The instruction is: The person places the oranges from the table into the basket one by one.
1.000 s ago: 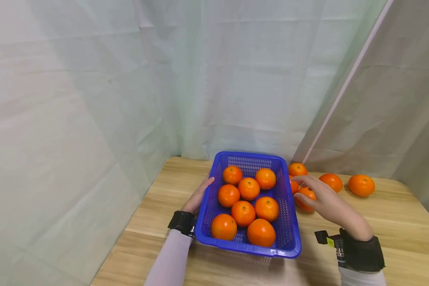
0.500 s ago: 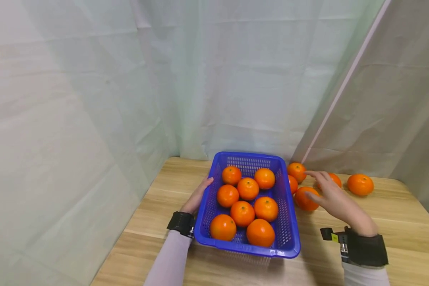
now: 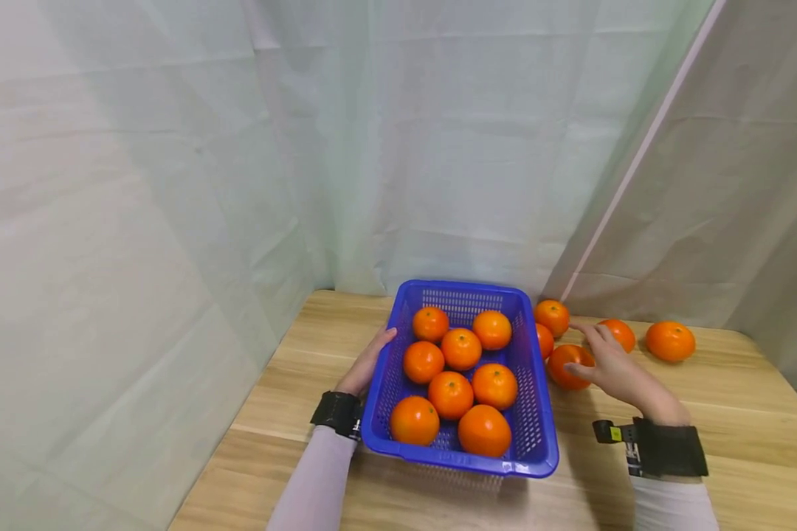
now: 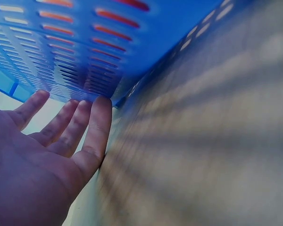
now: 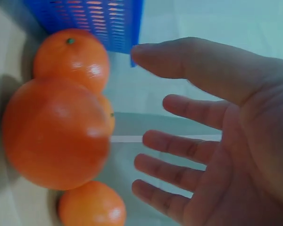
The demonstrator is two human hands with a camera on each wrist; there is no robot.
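Note:
A blue slotted plastic basket point(image 3: 461, 462) with several oranges point(image 3: 451, 396) in it stands on the wooden table. My left hand point(image 3: 367, 366) is at its left side; in the left wrist view, its fairly straight fingers point(image 4: 98, 123) touch the slotted wall point(image 4: 61, 44). To the right of the basket, my right hand point(image 3: 616, 375) hovers beside a loose orange point(image 3: 568, 368), thumb and fingers spread. In the right wrist view a gap shows between that hand point(image 5: 217, 136) and the nearest large orange point(image 5: 56, 134), and nothing is in its grip.
Two more oranges, one at the back point(image 3: 552, 318) and one partly hidden point(image 3: 544, 341), lie against the basket's right side. Farther right are an orange point(image 3: 618, 335) behind my right hand and another orange point(image 3: 670, 341). A pale curtain point(image 3: 452, 162) hangs behind the table point(image 3: 285, 369).
My right hand has moved right, away from the basket, so the loose orange beside it shows more fully. The left hand and basket have stayed almost in place.

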